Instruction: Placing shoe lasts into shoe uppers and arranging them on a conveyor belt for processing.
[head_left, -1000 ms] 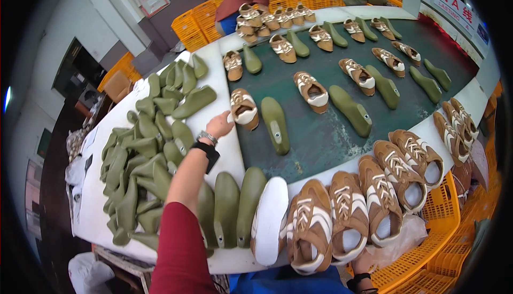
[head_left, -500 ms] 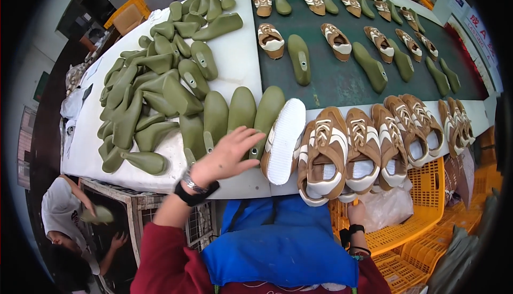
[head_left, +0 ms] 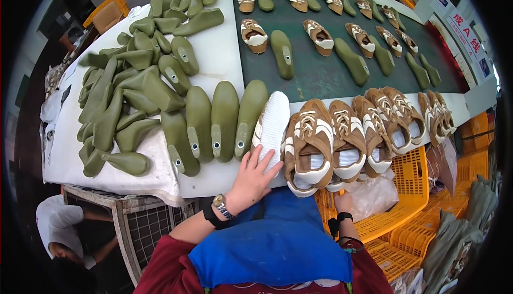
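Fingers of my left hand [head_left: 251, 179] lie spread and flat on the near end of the white sole [head_left: 271, 128], pressing on it rather than closing round it, so that grip is released. That white sole lies sole-up at the near edge of the white surface [head_left: 224, 53], and I place everything else from it. Touching its right side is the first of a row of brown and white shoes [head_left: 310, 144] standing along the same edge. Just left of it lie three olive green lasts [head_left: 224, 118] side by side, and further left a loose heap of green lasts [head_left: 123, 96]. Beyond it runs the dark green belt [head_left: 320, 69] carrying paired shoes and lasts. Below and right of it, my right hand [head_left: 343, 202] sits under the shoe row against clear plastic above a yellow crate [head_left: 406, 187]; I cannot tell its grip.
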`<state>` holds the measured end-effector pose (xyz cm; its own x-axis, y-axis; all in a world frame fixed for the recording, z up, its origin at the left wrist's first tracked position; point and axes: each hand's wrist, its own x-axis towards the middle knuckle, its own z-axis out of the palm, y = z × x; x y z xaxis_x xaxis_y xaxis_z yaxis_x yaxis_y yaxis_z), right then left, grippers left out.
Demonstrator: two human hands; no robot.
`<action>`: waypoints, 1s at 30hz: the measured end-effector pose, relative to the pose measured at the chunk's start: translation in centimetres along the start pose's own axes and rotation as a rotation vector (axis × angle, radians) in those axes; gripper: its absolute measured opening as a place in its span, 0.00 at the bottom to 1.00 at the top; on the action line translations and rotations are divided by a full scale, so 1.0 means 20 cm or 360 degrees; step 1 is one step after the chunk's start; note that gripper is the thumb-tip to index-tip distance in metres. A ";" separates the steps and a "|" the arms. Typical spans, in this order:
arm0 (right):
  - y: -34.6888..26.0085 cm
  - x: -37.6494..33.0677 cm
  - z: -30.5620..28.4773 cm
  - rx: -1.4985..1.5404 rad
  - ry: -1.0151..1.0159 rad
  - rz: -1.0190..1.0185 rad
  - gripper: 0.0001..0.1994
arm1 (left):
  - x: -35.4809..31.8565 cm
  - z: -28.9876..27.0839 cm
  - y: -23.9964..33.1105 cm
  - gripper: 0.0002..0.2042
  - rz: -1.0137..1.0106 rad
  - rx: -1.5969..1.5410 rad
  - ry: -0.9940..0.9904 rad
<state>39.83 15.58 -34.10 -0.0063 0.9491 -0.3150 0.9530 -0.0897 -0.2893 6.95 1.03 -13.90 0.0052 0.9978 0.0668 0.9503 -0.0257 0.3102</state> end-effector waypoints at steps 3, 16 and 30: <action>-0.01 0.00 -0.01 -0.0002 -0.0027 0.0021 0.17 | 0.05 0.08 -0.02 0.32 -0.0157 0.0034 0.0303; 0.00 0.01 0.00 0.0028 -0.0067 0.0053 0.15 | 0.07 -0.19 -0.05 0.26 -0.0772 -0.2239 0.0967; 0.03 0.01 -0.01 0.0091 -0.0107 0.0146 0.16 | -0.10 0.01 -0.08 0.32 -0.0589 -0.0869 0.0028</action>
<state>40.49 15.87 -34.17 0.0579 0.9139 -0.4017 0.9318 -0.1938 -0.3068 5.41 -0.84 -14.76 -0.3011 0.9456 -0.1229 0.5937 0.2868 0.7519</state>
